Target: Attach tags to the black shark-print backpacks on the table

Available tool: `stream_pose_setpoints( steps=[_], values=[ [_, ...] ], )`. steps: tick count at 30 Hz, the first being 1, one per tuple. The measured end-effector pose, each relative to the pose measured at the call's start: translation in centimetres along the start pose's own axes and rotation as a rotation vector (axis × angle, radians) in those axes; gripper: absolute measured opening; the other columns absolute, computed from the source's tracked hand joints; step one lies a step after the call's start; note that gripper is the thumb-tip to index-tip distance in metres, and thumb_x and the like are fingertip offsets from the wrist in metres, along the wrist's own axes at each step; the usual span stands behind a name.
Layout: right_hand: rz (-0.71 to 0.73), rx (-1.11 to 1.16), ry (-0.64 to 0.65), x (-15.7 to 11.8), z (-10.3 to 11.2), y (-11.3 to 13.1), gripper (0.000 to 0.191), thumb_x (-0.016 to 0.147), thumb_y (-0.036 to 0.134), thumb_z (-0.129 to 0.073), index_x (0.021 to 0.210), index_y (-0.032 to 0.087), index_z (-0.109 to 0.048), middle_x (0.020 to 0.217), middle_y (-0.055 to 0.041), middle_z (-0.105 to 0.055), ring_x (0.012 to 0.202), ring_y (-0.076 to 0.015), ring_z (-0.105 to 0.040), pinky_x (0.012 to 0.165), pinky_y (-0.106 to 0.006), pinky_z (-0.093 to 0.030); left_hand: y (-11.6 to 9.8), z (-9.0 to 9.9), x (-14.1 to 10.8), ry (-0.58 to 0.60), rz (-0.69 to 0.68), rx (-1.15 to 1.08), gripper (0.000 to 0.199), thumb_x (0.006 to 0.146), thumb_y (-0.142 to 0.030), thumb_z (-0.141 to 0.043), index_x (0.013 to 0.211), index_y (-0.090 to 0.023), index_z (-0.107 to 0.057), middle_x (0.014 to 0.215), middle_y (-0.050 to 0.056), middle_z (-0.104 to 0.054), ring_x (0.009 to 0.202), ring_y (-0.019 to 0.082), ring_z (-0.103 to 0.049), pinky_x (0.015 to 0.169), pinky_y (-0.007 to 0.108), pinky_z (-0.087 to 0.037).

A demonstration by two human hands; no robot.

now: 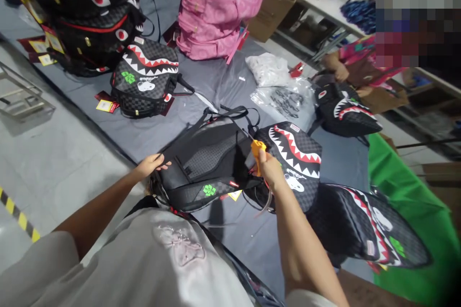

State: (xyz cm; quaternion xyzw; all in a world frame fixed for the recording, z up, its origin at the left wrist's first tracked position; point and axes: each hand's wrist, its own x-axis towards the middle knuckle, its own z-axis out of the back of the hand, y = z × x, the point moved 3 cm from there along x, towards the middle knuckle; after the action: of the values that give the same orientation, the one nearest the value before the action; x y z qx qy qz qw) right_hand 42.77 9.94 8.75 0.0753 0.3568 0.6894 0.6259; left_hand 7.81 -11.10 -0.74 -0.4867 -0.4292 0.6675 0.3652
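Observation:
A black backpack lies back side up on the table before me, its mesh back panel and straps showing. My left hand grips its left edge, fingers curled over the rim. My right hand is closed around an orange tagging gun whose thin needle points up and left over the right side of that backpack. A pale looped strip hangs below this hand. Just beyond the right hand lies a checkered backpack with a red-and-white shark mouth. A yellow-and-white tag pokes out under the near strap.
Another shark-mouth backpack lies farther left, beside stacked black backpacks. Pink backpacks are piled at the back. Plastic bags lie toward the right. A co-worker's hand touches a backpack. Nearer right is another backpack.

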Motion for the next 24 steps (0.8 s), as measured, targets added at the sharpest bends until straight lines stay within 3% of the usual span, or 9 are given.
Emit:
stream_pose_setpoints(
  steps=[4, 8, 10, 11, 14, 17, 20, 22, 24],
  values=[
    [0.212, -0.069, 0.447, -1.6, -4.0, 3.7, 0.054, 0.089, 0.067, -0.043, 0.083, 0.017, -0.062, 0.048, 0.0017, -0.053, 0.04, -0.013, -0.048, 0.043, -0.024, -0.034, 1.1, -0.3, 0.4, -0.025, 0.227, -0.213, 0.08, 0.079, -0.084, -0.041, 0.084, -0.01, -0.072, 0.099, 0.019, -0.075, 0.078, 0.021, -0.071, 0.066, 0.027, -0.049],
    [0.281, -0.107, 0.522, -2.9, -5.6, 6.3, 0.06, 0.084, 0.076, -0.04, 0.074, 0.019, -0.057, 0.048, 0.0019, -0.05, 0.041, -0.0119, -0.043, 0.042, -0.024, -0.03, 1.1, -0.2, 2.0, -0.034, 0.349, -0.257, 0.074, 0.085, -0.08, -0.037, 0.072, -0.014, -0.069, 0.079, 0.016, -0.074, 0.066, 0.02, -0.068, 0.056, 0.027, -0.047],
    [0.318, -0.116, 0.61, -2.7, -6.0, 7.5, 0.061, 0.084, 0.077, -0.039, 0.074, 0.019, -0.057, 0.047, 0.0027, -0.047, 0.04, -0.0119, -0.042, 0.042, -0.024, -0.03, 1.0, 0.2, 2.4, -0.053, 0.368, -0.186, 0.074, 0.086, -0.079, -0.035, 0.072, -0.015, -0.068, 0.074, 0.016, -0.073, 0.06, 0.02, -0.066, 0.053, 0.029, -0.047],
    [0.34, -0.113, 0.592, -2.4, -6.0, 8.1, 0.062, 0.084, 0.078, -0.037, 0.075, 0.019, -0.057, 0.047, 0.0032, -0.045, 0.04, -0.0117, -0.04, 0.042, -0.024, -0.029, 0.9, 0.4, 2.4, -0.063, 0.361, -0.125, 0.074, 0.087, -0.078, -0.032, 0.073, -0.015, -0.069, 0.072, 0.016, -0.072, 0.058, 0.02, -0.064, 0.053, 0.03, -0.048],
    [0.371, -0.109, 0.473, -1.2, -5.5, 9.3, 0.063, 0.085, 0.077, -0.038, 0.079, 0.018, -0.059, 0.048, 0.004, -0.043, 0.041, -0.0114, -0.04, 0.043, -0.024, -0.029, 0.3, 0.1, 1.9, -0.107, 0.305, 0.061, 0.077, 0.093, -0.072, -0.024, 0.088, -0.012, -0.072, 0.071, 0.015, -0.071, 0.056, 0.02, -0.062, 0.057, 0.032, -0.05],
    [0.348, -0.089, 0.54, -0.9, -4.6, 9.3, 0.063, 0.085, 0.077, -0.04, 0.084, 0.017, -0.06, 0.051, 0.0034, -0.047, 0.043, -0.0116, -0.042, 0.044, -0.024, -0.031, -0.6, -1.8, 1.0, -0.172, 0.219, 0.229, 0.06, 0.096, -0.062, -0.036, 0.127, -0.018, -0.063, 0.097, 0.014, -0.072, 0.081, 0.024, -0.067, 0.075, 0.035, -0.051],
    [0.303, -0.087, 0.392, -1.0, -2.6, 8.7, 0.066, 0.087, 0.078, -0.033, 0.087, 0.017, -0.06, 0.051, 0.0025, -0.047, 0.042, -0.0121, -0.041, 0.044, -0.025, -0.031, -2.0, -4.6, 0.6, -0.234, -0.008, 0.792, 0.063, 0.09, -0.055, -0.056, 0.149, -0.036, -0.041, 0.131, 0.015, -0.059, 0.116, 0.033, -0.056, 0.095, 0.045, -0.043],
    [0.312, -0.16, 0.467, -1.7, -1.7, 7.9, 0.063, 0.088, 0.075, -0.036, 0.087, 0.017, -0.061, 0.051, 0.0009, -0.049, 0.044, -0.0138, -0.044, 0.045, -0.026, -0.031, -2.5, -6.4, 0.6, -0.191, -0.135, 1.143, 0.07, 0.089, -0.056, -0.058, 0.152, -0.039, -0.033, 0.142, 0.018, -0.049, 0.122, 0.037, -0.051, 0.097, 0.049, -0.04],
    [0.311, -0.272, 0.481, -2.2, -0.6, 6.8, 0.058, 0.089, 0.071, -0.039, 0.082, 0.018, -0.062, 0.053, -0.0014, -0.052, 0.049, -0.0158, -0.048, 0.048, -0.027, -0.033, -2.9, -7.4, 0.7, -0.143, -0.188, 1.266, 0.068, 0.091, -0.053, -0.056, 0.153, -0.036, -0.034, 0.149, 0.021, -0.041, 0.124, 0.038, -0.049, 0.1, 0.051, -0.037]
  ],
)
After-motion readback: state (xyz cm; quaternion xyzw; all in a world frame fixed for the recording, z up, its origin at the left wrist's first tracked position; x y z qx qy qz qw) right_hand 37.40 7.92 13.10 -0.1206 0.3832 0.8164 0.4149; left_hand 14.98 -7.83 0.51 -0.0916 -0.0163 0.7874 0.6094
